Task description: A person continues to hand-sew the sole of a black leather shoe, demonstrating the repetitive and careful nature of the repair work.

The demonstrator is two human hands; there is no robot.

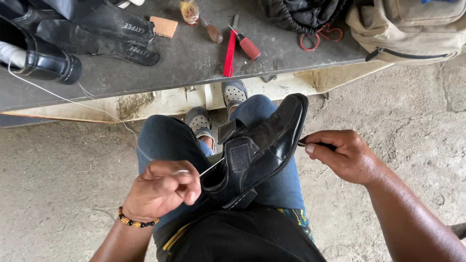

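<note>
1. Head view, hands. Left hand [162, 190]: fingers [187, 182] pinched closed on a thin pale thread [211, 167], drawn taut from the shoe's near end. Right hand [342, 155]: fingers curled shut round a slim dark tool handle [315, 144]; its tip is hidden behind the sole, so I cannot tell what it is.

2. Head view, shoe. Black shoe [257, 153] lies on its side across the person's lap on blue jeans [165, 140], between the two sets of fingers. It touches the left fingertips, and its sole edge sits just beside the right fingertips.

3. Step, judged: hand-stitching along the sole seam, with the thread being pulled through. The next move likely calls for keeping tension on the left side while the right-hand tool is set at the seam.

4. Shoe's look: glossy leather, a strap with a square hook-and-loop patch lifted open, and a thin dark sole.

5. Beyond the fingers: grey table [194, 63] carrying a red-handled screwdriver [246, 44], a red flat tool [229, 53], black boots [43, 56] and a small jar [190, 10]; a tan bag [412, 26] is at the far right.
</note>
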